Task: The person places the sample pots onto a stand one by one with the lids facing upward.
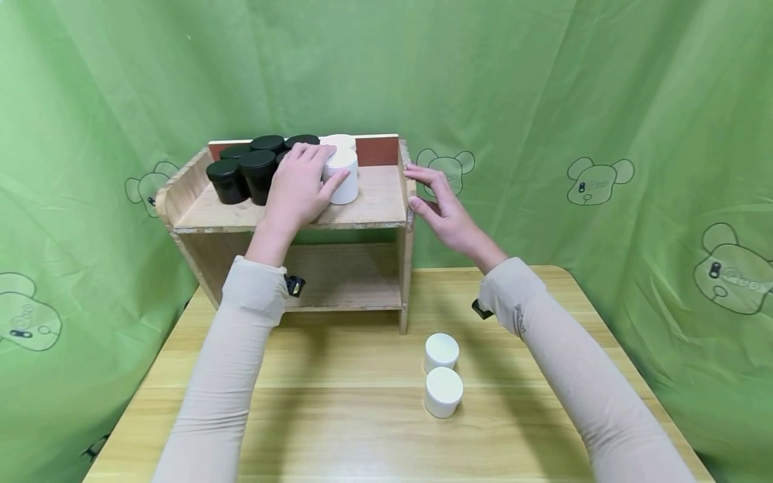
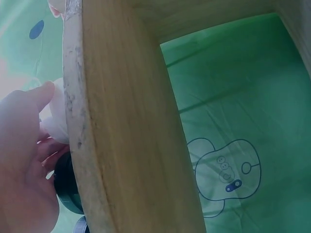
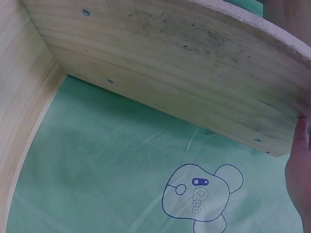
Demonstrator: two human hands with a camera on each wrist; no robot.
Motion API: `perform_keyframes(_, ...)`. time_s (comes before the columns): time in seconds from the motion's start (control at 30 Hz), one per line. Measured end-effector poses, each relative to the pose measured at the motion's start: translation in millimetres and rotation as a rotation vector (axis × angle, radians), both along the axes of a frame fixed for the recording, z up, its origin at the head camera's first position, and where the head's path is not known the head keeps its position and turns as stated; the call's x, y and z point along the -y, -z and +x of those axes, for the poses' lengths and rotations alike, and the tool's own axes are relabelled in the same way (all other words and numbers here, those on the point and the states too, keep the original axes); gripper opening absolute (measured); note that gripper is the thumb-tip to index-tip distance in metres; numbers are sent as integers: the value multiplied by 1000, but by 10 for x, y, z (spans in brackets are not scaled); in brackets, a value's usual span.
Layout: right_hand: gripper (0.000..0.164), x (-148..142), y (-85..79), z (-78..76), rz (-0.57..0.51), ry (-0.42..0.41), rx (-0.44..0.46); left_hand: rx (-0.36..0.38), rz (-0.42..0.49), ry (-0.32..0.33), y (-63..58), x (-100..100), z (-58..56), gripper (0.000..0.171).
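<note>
My left hand [image 1: 300, 184] is at the top board of a wooden shelf [image 1: 380, 194]. Its thumb and fingers grip a white lidded jar [image 1: 345, 181], whose left side is hidden by the hand. Another white jar [image 1: 339, 141] stands right behind it. Several black lidded jars [image 1: 258, 171] are grouped to the left, some partly covered by my fingers. In the left wrist view the thumb and fingers [image 2: 46, 94] are around the white jar. My right hand [image 1: 447, 215] touches the shelf's right side panel with extended fingers, holding nothing.
Two white lidded jars [image 1: 443, 389] stand one behind the other on the wooden table [image 1: 362, 429], right of the shelf's front. A lower shelf board [image 1: 344, 275] lies beneath the top one. Green curtains [image 1: 513, 80] with bear-head prints surround the table.
</note>
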State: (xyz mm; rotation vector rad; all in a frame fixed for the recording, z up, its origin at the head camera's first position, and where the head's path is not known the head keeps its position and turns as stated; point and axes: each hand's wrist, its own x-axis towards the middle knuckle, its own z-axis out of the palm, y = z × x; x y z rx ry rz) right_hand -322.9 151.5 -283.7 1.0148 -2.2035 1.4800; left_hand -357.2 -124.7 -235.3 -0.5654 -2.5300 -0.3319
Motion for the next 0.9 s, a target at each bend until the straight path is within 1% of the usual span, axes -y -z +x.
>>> perform_keyframes(0.33,46,5,-3,-6,1,7,-2,-2,17,4,-7,-17,3,58)
perform_keyframes(0.6,46,15,2,-19,3,-1,-4,-16,34,11,17,-5,13,58)
perform_keyframes(0.77,46,21,2,-22,-1,-4,-3,-53,54,25,24,11,38,57)
perform_keyframes(0.9,46,17,-5,-22,-4,-5,0,-102,90,54,53,10,90,56)
